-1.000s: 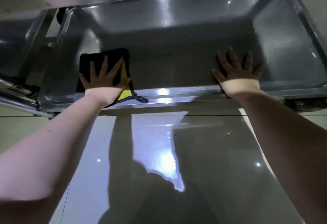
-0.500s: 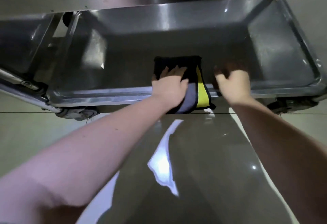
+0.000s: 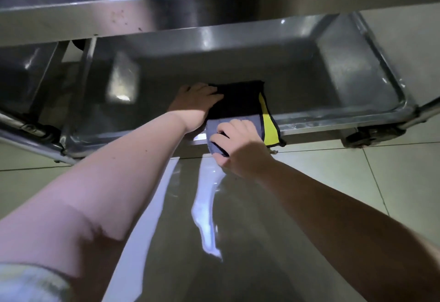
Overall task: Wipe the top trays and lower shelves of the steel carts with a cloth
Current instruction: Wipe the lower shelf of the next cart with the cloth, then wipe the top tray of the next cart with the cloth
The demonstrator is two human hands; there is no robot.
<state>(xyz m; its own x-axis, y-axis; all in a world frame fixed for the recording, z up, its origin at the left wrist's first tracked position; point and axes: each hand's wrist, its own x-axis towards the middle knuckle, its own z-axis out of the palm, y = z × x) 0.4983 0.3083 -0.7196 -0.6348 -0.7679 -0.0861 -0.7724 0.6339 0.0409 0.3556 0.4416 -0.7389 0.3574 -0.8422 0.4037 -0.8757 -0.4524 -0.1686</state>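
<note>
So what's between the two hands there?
The folded cloth: the left hand rests on its black side and the right hand grips its grey flap at the lower shelf rim, in the head view.

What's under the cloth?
The cloth lies on the lower shelf, its near end draped over the front rim. The steel beneath it is covered.

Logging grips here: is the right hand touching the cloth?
Touching. The head view shows the right hand pinching the cloth by its grey flap, over the front rim of the lower shelf.
</note>
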